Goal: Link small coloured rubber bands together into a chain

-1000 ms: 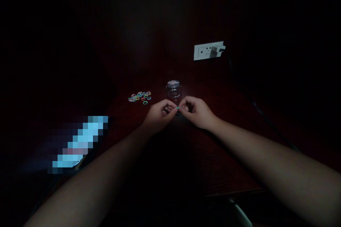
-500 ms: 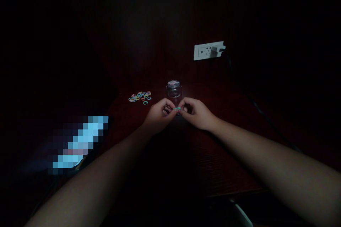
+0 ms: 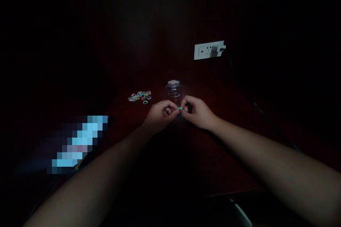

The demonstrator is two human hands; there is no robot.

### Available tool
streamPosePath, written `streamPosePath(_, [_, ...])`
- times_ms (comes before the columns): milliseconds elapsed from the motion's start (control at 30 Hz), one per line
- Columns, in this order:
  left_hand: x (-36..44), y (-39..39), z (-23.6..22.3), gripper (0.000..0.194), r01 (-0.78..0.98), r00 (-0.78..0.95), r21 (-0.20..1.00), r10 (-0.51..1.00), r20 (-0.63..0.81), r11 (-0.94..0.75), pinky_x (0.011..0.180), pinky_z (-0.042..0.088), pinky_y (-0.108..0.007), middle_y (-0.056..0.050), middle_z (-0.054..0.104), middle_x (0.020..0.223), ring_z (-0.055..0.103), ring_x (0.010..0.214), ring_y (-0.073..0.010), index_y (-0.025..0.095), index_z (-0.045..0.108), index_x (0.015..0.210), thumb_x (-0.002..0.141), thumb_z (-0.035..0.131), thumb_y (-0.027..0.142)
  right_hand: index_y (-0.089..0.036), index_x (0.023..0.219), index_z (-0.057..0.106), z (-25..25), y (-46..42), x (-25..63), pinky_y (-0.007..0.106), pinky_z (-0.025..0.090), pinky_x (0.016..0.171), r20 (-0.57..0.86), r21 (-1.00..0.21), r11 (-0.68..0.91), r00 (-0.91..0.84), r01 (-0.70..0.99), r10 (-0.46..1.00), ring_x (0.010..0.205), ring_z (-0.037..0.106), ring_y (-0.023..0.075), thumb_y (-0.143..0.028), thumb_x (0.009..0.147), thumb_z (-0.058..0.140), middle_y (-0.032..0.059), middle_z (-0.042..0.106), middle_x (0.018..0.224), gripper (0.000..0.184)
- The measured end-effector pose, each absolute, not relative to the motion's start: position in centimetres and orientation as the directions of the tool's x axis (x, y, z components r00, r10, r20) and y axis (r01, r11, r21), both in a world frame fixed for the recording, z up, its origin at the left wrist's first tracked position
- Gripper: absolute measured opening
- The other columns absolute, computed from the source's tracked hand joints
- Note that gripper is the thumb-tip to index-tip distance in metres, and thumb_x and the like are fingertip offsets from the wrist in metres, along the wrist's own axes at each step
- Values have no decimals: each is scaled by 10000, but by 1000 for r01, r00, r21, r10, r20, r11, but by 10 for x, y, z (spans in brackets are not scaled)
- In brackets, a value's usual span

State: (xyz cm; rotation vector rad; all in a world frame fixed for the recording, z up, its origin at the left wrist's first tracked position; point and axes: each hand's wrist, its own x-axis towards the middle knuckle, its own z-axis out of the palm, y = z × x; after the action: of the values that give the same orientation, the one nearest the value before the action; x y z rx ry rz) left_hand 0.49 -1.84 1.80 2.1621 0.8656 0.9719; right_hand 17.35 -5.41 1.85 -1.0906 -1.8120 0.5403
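Between my fingertips is a small green hair tie (image 3: 180, 108), pinched from both sides. My left hand (image 3: 161, 114) holds its left end with thumb and forefinger. At its right end, my right hand (image 3: 196, 112) grips it the same way, the other fingers curled. Just behind the hands stands a clear lidded jar (image 3: 174, 90), its lower part partly hidden by my fingers. A loose pile of colourful hair ties (image 3: 139, 95) lies on the dark red table (image 3: 221, 163), to the left of the jar.
A white wall socket (image 3: 209, 50) with a plug in it is at the back right. A dark cable (image 3: 266, 118) runs along the right side. A lit, pixelated screen (image 3: 82, 140) stands at the left, near my left forearm. The surroundings are very dark.
The green hair tie has turned and shifted slightly between my fingertips, and my fingers have moved a little with it. The jar and the pile stay where they were.
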Motion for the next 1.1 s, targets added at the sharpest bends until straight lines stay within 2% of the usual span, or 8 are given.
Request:
streamPosePath(233, [6, -20, 18, 156, 219, 520, 807, 765, 380, -549, 476, 348, -174, 14, 514, 642, 435, 529, -58, 154, 534, 823, 747, 574, 284, -161, 740, 500, 21, -55, 172, 217, 323, 519, 495, -723, 515, -174, 461, 851, 539, 400, 79, -163, 703, 539, -32, 460, 603, 53])
streamPosePath(533, [6, -19, 17, 127, 215, 521, 811, 766, 376, -544, 505, 379, -195, -10, 544, 693, 477, 577, -77, 165, 524, 826, 760, 547, 271, -161, 749, 514, 22, -56, 172, 217, 315, 508, 480, -740, 504, -175, 445, 860, 535, 394, 84, -186, 726, 535, -28, 462, 602, 40])
streamPosePath(833, [5, -21, 18, 142, 192, 515, 834, 776, 364, -518, 463, 320, -165, 38, 475, 614, 424, 510, -54, 170, 465, 812, 757, 558, 263, -152, 766, 552, 21, -56, 172, 223, 337, 517, 413, -735, 462, -212, 497, 886, 551, 428, 91, -286, 765, 529, -2, 521, 640, 136])
streamPosePath(1100, [7, -21, 17, 189, 187, 512, 835, 777, 367, -517, 510, 381, -181, -3, 572, 708, 508, 581, -75, 161, 509, 880, 760, 567, 294, -157, 761, 546, 17, -53, 172, 210, 323, 494, 399, -746, 449, -209, 492, 893, 525, 417, 85, -261, 751, 528, -18, 499, 602, 107])
